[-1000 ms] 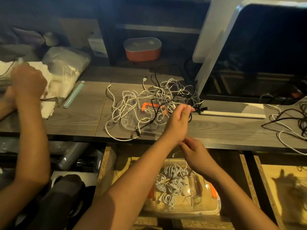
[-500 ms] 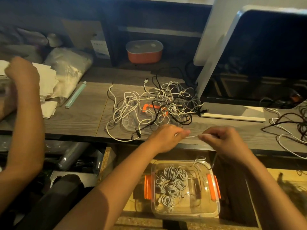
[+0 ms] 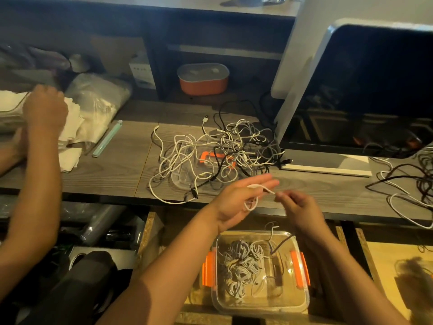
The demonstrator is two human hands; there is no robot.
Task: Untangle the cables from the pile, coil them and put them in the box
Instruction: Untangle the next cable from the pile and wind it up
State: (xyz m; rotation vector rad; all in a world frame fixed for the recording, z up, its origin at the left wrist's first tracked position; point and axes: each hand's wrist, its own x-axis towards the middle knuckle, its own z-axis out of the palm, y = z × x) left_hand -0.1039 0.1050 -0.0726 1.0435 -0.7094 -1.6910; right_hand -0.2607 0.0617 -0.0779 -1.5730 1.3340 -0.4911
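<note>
Scanning the counter [image 3: 105, 181], we find the tangled pile [image 3: 218, 153] near its front edge and the box [image 3: 303, 301] below, holding coils. Our left hand [image 3: 236, 202], fingers [image 3: 264, 184] straight, carries a loop of white cable [image 3: 269, 190], seemingly light and floppy. Our right hand [image 3: 297, 207] pinches it near its end, probably the surest hold.

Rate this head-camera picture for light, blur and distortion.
Head view: dim, warm yellow light, with deep shadow under the desk; wide-angle bending curves the monitor, which faintly mirrors the room; the other person's hand at far left is motion-blurred; the left hand, the right hand and the white cable between them are fairly sharp.
</note>
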